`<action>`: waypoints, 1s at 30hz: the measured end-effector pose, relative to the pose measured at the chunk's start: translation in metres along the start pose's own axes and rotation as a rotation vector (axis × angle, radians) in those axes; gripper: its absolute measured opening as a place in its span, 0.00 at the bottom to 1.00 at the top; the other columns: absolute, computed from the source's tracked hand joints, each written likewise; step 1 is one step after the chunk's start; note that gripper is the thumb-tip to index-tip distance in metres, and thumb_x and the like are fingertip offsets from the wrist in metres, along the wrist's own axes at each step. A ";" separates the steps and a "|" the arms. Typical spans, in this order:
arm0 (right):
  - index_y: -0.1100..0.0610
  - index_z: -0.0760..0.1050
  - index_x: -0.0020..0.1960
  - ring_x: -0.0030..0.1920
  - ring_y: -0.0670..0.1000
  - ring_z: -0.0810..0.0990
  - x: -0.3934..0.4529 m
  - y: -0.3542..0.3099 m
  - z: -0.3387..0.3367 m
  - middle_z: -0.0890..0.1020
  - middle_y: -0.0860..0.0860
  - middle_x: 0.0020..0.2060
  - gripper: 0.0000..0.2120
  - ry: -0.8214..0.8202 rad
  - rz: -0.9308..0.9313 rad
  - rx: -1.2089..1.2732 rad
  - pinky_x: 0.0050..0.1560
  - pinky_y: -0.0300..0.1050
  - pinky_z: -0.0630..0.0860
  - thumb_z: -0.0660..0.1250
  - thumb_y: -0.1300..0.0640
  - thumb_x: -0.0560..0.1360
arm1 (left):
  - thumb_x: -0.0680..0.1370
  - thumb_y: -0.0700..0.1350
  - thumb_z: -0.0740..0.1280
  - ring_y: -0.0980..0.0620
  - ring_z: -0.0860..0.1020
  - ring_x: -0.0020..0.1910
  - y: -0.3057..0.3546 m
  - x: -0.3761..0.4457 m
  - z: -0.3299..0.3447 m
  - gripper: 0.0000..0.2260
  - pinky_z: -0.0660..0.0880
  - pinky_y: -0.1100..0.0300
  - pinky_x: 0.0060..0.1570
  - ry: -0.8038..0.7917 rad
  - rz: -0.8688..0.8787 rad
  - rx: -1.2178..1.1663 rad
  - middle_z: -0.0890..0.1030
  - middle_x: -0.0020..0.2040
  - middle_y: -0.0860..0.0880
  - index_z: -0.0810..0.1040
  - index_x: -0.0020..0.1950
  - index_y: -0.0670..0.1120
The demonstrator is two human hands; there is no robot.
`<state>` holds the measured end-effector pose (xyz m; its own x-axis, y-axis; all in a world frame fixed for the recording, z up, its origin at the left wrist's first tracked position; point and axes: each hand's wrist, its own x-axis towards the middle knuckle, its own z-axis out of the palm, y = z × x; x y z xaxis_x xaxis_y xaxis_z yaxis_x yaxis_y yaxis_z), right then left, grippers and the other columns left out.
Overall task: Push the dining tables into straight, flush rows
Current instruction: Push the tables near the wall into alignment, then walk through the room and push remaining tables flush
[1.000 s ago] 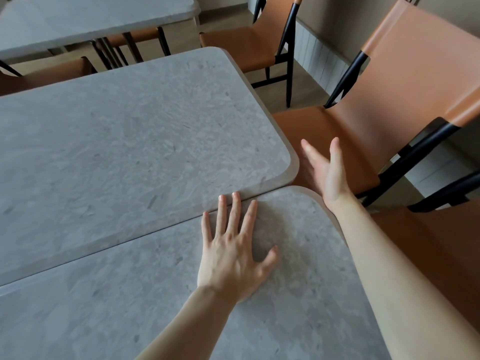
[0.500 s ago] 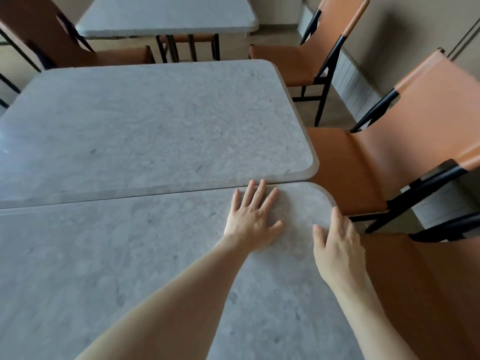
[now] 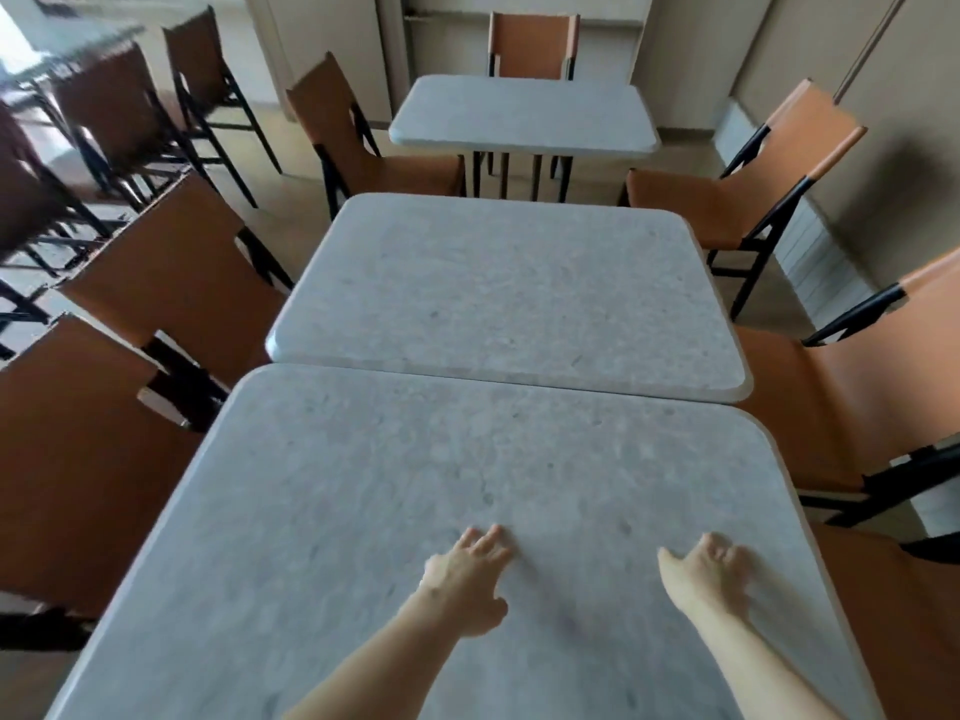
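Two grey stone-look dining tables stand end to end in front of me. The near table (image 3: 363, 485) touches the middle table (image 3: 509, 293) along a seam, and the middle one sits a little to the right of the near one. A third table (image 3: 519, 114) stands apart farther back. My left hand (image 3: 467, 574) lies flat on the near table's top with fingers spread. My right hand (image 3: 711, 574) rests on the same top to its right, fingers extended and blurred.
Orange chairs with black frames line both sides: two at the left (image 3: 171, 283), several at the right (image 3: 852, 407), one behind the far table (image 3: 532, 44). More chairs and a table fill the far left. A wall runs along the right.
My view has swung up and back, showing the whole row. Both hands have slid back from the seam corner toward me, and the right hand now lies on the tabletop.
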<state>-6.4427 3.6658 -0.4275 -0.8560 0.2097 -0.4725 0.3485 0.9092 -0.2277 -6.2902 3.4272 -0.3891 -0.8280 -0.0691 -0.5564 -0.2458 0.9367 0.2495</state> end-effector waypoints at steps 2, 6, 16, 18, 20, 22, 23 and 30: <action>0.62 0.55 0.79 0.79 0.62 0.52 -0.038 -0.023 0.023 0.53 0.63 0.79 0.37 -0.040 0.017 0.001 0.73 0.60 0.59 0.67 0.46 0.79 | 0.80 0.51 0.63 0.51 0.58 0.78 -0.046 -0.038 0.006 0.28 0.75 0.46 0.62 -0.006 -0.064 -0.016 0.54 0.81 0.56 0.61 0.80 0.57; 0.62 0.53 0.80 0.80 0.61 0.49 -0.114 -0.069 0.081 0.50 0.64 0.79 0.40 -0.066 0.030 0.045 0.75 0.65 0.53 0.66 0.45 0.78 | 0.79 0.52 0.63 0.46 0.66 0.74 -0.123 -0.102 0.024 0.27 0.76 0.41 0.61 -0.048 -0.228 -0.034 0.56 0.79 0.58 0.62 0.78 0.60; 0.56 0.63 0.79 0.79 0.57 0.59 -0.210 -0.107 0.099 0.61 0.58 0.79 0.38 -0.353 -0.116 0.168 0.76 0.53 0.58 0.68 0.38 0.76 | 0.77 0.51 0.64 0.44 0.71 0.71 -0.176 -0.152 0.046 0.29 0.75 0.43 0.63 -0.079 -0.237 -0.058 0.64 0.76 0.53 0.63 0.78 0.56; 0.55 0.68 0.76 0.75 0.57 0.67 -0.212 -0.108 0.057 0.67 0.56 0.76 0.28 -0.563 -0.005 0.503 0.72 0.55 0.65 0.66 0.44 0.80 | 0.77 0.54 0.63 0.43 0.75 0.68 -0.167 -0.150 0.037 0.28 0.75 0.45 0.64 -0.081 -0.269 -0.096 0.69 0.73 0.50 0.65 0.77 0.54; 0.55 0.72 0.72 0.71 0.58 0.72 -0.215 -0.107 0.021 0.70 0.57 0.74 0.21 -0.574 0.020 0.791 0.65 0.56 0.71 0.64 0.49 0.82 | 0.79 0.54 0.64 0.46 0.77 0.65 -0.147 -0.146 0.019 0.24 0.76 0.54 0.59 -0.015 -0.252 -0.225 0.74 0.69 0.48 0.70 0.74 0.52; 0.54 0.76 0.62 0.60 0.55 0.79 -0.216 -0.101 -0.008 0.77 0.57 0.68 0.12 -0.491 -0.033 0.974 0.54 0.51 0.75 0.65 0.52 0.81 | 0.80 0.50 0.66 0.49 0.80 0.54 -0.111 -0.141 -0.012 0.13 0.75 0.62 0.45 0.081 -0.187 -0.542 0.81 0.59 0.48 0.78 0.63 0.51; 0.55 0.77 0.59 0.54 0.54 0.81 -0.217 -0.096 -0.021 0.79 0.56 0.64 0.09 -0.481 -0.063 1.059 0.49 0.48 0.76 0.65 0.54 0.81 | 0.79 0.48 0.68 0.50 0.80 0.48 -0.086 -0.141 -0.032 0.08 0.73 0.63 0.39 0.131 -0.143 -0.713 0.82 0.52 0.49 0.80 0.57 0.52; 0.54 0.79 0.57 0.58 0.54 0.84 -0.201 -0.004 -0.144 0.84 0.53 0.58 0.08 -0.443 -0.328 1.274 0.55 0.49 0.78 0.63 0.56 0.82 | 0.68 0.54 0.70 0.56 0.83 0.53 0.101 -0.140 -0.116 0.10 0.79 0.50 0.58 0.393 0.241 -1.162 0.85 0.46 0.59 0.84 0.48 0.58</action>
<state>-6.3273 3.6724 -0.2090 -0.8581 -0.2953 -0.4200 0.4666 -0.1074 -0.8779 -6.2576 3.4919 -0.1943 -0.9588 -0.2234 -0.1756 -0.2010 0.0963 0.9749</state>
